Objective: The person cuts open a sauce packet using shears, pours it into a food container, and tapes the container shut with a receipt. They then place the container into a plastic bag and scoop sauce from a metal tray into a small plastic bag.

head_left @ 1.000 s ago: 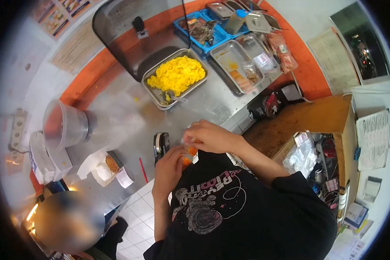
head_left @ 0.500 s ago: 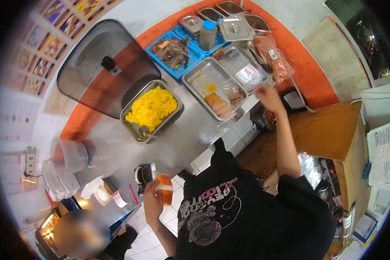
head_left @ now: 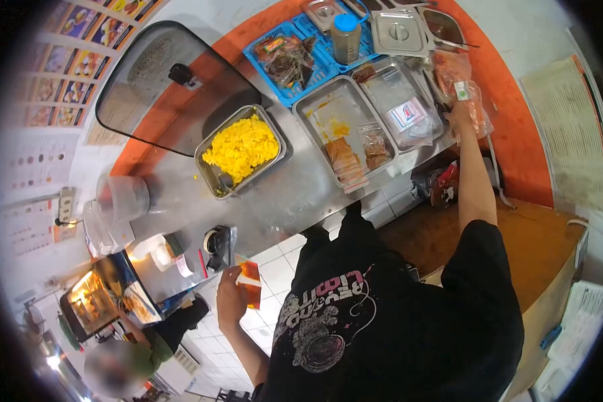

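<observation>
My left hand (head_left: 232, 299) is closed around an orange packet with a white band (head_left: 249, 285), held just off the table's front edge. On the far right, my right hand (head_left: 458, 120) is at a clear plastic bag of orange-red contents (head_left: 463, 84) with a white and green label. Its fingers look curled on the bag's near side, partly hidden. Left of that bag lies a clear-covered container (head_left: 388, 87) with a printed label. Beside it a steel tray (head_left: 308, 110) holds a flat pack of brownish-orange slices (head_left: 345, 163) and a small bag of brown pieces (head_left: 375, 144).
A steel pan (head_left: 280, 155) of yellow food stands mid-table by a dark transparent lid (head_left: 174, 84). Blue baskets (head_left: 291, 100), a blue-capped jar (head_left: 346, 43) and a lidded steel container (head_left: 400, 32) line the back. A black tape roll (head_left: 216, 244) lies near the front edge. Another person (head_left: 141, 355) works lower left.
My right hand has moved right and away from me, from beside the labelled container to the bag of orange-red contents. My left hand still holds the packet. The view has shifted.
</observation>
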Action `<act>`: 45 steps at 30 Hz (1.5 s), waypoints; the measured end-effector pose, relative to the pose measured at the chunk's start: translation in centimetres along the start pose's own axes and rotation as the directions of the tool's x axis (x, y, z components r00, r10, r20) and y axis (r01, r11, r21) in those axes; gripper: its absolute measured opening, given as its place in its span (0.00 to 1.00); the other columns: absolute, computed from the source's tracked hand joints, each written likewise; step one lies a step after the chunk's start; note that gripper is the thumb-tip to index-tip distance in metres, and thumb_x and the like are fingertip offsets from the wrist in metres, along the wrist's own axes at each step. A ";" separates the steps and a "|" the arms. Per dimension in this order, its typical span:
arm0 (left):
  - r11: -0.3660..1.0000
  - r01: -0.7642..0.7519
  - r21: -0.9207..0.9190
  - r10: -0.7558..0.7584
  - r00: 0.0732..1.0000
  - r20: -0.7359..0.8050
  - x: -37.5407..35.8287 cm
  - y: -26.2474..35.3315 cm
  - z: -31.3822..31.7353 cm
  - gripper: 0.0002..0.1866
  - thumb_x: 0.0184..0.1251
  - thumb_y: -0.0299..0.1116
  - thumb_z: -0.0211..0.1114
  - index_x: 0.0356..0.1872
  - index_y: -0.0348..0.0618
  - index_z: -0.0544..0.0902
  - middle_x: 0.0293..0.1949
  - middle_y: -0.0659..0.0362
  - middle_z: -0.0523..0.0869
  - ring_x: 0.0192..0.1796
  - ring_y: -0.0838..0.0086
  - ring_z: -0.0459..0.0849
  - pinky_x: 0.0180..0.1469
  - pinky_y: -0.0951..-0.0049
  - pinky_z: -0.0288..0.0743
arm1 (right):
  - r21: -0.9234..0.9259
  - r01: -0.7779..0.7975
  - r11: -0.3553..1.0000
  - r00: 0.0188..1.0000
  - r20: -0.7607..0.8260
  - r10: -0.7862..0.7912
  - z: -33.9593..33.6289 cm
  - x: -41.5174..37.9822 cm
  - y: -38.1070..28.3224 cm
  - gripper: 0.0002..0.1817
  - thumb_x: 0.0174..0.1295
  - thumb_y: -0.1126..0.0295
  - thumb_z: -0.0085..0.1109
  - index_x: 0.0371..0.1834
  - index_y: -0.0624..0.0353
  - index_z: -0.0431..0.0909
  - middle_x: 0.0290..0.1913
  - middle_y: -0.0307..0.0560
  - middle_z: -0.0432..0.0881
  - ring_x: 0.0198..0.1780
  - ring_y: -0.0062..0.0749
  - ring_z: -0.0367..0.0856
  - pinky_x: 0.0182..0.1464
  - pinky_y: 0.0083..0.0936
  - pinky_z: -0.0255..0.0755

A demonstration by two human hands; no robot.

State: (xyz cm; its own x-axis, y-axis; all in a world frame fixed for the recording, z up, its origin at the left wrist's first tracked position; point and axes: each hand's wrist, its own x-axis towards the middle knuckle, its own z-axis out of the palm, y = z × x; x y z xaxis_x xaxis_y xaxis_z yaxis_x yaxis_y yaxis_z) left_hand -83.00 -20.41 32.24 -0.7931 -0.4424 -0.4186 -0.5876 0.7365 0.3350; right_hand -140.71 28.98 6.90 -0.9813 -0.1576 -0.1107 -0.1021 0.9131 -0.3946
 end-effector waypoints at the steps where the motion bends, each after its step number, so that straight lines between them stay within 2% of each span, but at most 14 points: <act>1: 1.000 -0.021 -0.014 0.021 1.000 -0.004 0.2 0.2 0.1 0.24 0.53 0.14 0.57 0.55 0.35 0.79 0.59 0.45 0.78 0.58 0.51 0.80 0.49 0.65 0.79 | -0.023 -0.006 1.000 0.998 0.064 0.008 0.1 0.4 0.3 0.16 0.47 0.72 0.66 0.41 0.67 0.84 0.41 0.65 0.85 0.47 0.57 0.85 0.51 0.41 0.77; 4: 0.997 0.018 -0.071 -0.018 1.000 -0.004 0.8 1.9 -0.5 0.24 0.55 0.14 0.57 0.55 0.36 0.79 0.60 0.47 0.78 0.58 0.54 0.80 0.49 0.65 0.78 | -0.056 0.105 0.993 0.973 0.213 -0.091 -1.9 0.6 -0.1 0.17 0.50 0.72 0.64 0.44 0.68 0.83 0.47 0.64 0.85 0.50 0.53 0.84 0.54 0.39 0.76; 6: 0.970 -0.025 -0.243 0.010 0.998 -0.059 1.8 5.0 -2.2 0.23 0.55 0.16 0.54 0.55 0.32 0.78 0.57 0.44 0.79 0.59 0.47 0.79 0.59 0.60 0.75 | 0.119 0.345 0.931 0.896 0.254 -0.365 -4.0 0.4 2.5 0.21 0.52 0.74 0.62 0.51 0.69 0.79 0.55 0.61 0.82 0.55 0.47 0.82 0.58 0.35 0.74; 7: 0.977 -0.144 -0.159 0.126 0.985 -0.119 2.5 5.0 -2.5 0.24 0.57 0.16 0.55 0.57 0.34 0.78 0.58 0.45 0.79 0.57 0.50 0.80 0.55 0.64 0.76 | 0.336 0.316 0.887 0.879 0.249 -0.407 -2.3 0.9 8.0 0.25 0.58 0.73 0.62 0.61 0.66 0.73 0.59 0.55 0.79 0.60 0.41 0.79 0.62 0.34 0.72; 8: 0.969 -0.242 -0.057 0.230 0.960 -0.163 2.9 4.8 -3.0 0.24 0.59 0.17 0.56 0.59 0.35 0.78 0.59 0.47 0.79 0.56 0.54 0.81 0.51 0.68 0.78 | 0.509 0.129 0.851 0.911 0.279 -0.304 -6.9 -3.7 3.1 0.30 0.61 0.72 0.62 0.68 0.63 0.66 0.57 0.50 0.79 0.61 0.37 0.78 0.62 0.33 0.72; 10: 0.925 -0.134 -0.355 0.084 0.985 -0.153 3.7 8.0 -5.1 0.26 0.61 0.17 0.57 0.63 0.39 0.77 0.61 0.52 0.78 0.54 0.66 0.81 0.44 0.78 0.77 | 0.751 -0.130 0.647 0.925 0.327 -0.193 -12.8 -11.3 -5.5 0.33 0.61 0.78 0.62 0.71 0.63 0.64 0.53 0.49 0.80 0.54 0.32 0.80 0.56 0.29 0.74; 12: 0.863 -0.133 -0.487 0.070 0.987 -0.145 4.6 10.3 -7.3 0.27 0.62 0.17 0.59 0.65 0.43 0.77 0.63 0.57 0.77 0.53 0.77 0.79 0.41 0.83 0.73 | 0.857 -0.137 0.497 0.888 0.328 -0.321 -13.0 -15.4 -8.6 0.35 0.59 0.78 0.62 0.71 0.63 0.63 0.48 0.48 0.80 0.44 0.28 0.80 0.48 0.25 0.75; 14: 0.830 -0.234 -0.506 0.134 0.965 -0.226 5.7 11.4 -8.5 0.27 0.63 0.16 0.60 0.65 0.43 0.77 0.63 0.57 0.76 0.54 0.78 0.79 0.43 0.83 0.74 | 0.849 -0.244 0.468 0.732 0.478 -0.486 -13.1 -18.6 -12.9 0.34 0.57 0.77 0.63 0.71 0.62 0.65 0.41 0.44 0.79 0.37 0.24 0.77 0.42 0.23 0.73; 16: 0.782 -0.353 -0.514 0.223 0.928 -0.298 6.8 12.8 -9.6 0.27 0.63 0.16 0.61 0.64 0.43 0.78 0.63 0.58 0.76 0.55 0.78 0.78 0.46 0.82 0.74 | 0.821 -0.356 0.445 0.419 0.567 -0.709 -11.3 -19.7 -17.1 0.37 0.53 0.74 0.69 0.69 0.59 0.69 0.34 0.39 0.78 0.34 0.22 0.76 0.40 0.22 0.71; 19: 0.611 -0.536 -0.583 0.360 0.844 -0.398 7.7 15.0 -11.6 0.25 0.65 0.17 0.62 0.64 0.41 0.78 0.65 0.55 0.74 0.62 0.75 0.76 0.58 0.77 0.72 | 0.743 -0.159 0.651 0.364 0.657 -0.661 -8.4 -21.1 -22.3 0.40 0.46 0.67 0.77 0.66 0.60 0.72 0.31 0.36 0.78 0.34 0.19 0.76 0.39 0.20 0.70; 21: 0.590 -0.574 -0.568 0.396 0.819 -0.416 8.0 16.0 -12.4 0.25 0.64 0.16 0.62 0.64 0.41 0.78 0.65 0.55 0.74 0.62 0.74 0.76 0.58 0.76 0.72 | 0.837 -0.328 0.438 0.298 0.532 -0.793 -7.1 -22.0 -24.8 0.46 0.40 0.58 0.84 0.64 0.62 0.72 0.33 0.35 0.79 0.34 0.18 0.75 0.38 0.18 0.69; 25: 0.533 -0.635 -0.559 0.458 0.772 -0.441 8.1 16.8 -13.2 0.25 0.64 0.15 0.62 0.63 0.41 0.79 0.64 0.54 0.75 0.64 0.71 0.76 0.59 0.74 0.73 | 0.830 -0.465 0.306 0.122 0.403 -0.907 -7.5 -22.0 -28.0 0.50 0.37 0.47 0.85 0.61 0.63 0.71 0.37 0.35 0.79 0.35 0.16 0.76 0.38 0.14 0.69; 32: 0.618 -0.575 -0.536 0.463 0.817 -0.343 7.9 16.7 -13.1 0.26 0.63 0.16 0.63 0.64 0.42 0.78 0.64 0.55 0.75 0.64 0.72 0.75 0.59 0.75 0.72 | 0.867 -0.457 0.200 0.116 0.281 -0.953 -7.8 -21.9 -32.1 0.49 0.37 0.49 0.85 0.61 0.65 0.72 0.36 0.35 0.78 0.35 0.15 0.75 0.38 0.14 0.69; 45: 0.661 -0.456 -0.596 0.399 0.886 -0.236 7.2 15.8 -13.0 0.28 0.59 0.16 0.66 0.63 0.40 0.79 0.65 0.56 0.74 0.49 0.86 0.76 0.34 0.88 0.67 | 0.834 -0.495 0.245 0.035 0.300 -0.953 -6.5 -22.5 -33.9 0.48 0.36 0.48 0.85 0.58 0.64 0.74 0.34 0.34 0.77 0.34 0.14 0.74 0.36 0.13 0.66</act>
State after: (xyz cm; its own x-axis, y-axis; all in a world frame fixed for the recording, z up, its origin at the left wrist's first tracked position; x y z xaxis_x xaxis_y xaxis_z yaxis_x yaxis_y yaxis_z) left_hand -100.05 -18.55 45.50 -0.9750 -0.2189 -0.0386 -0.1223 0.3836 0.9154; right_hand -116.25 4.03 28.63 0.1124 -0.9888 0.0983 0.5969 -0.0118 -0.8022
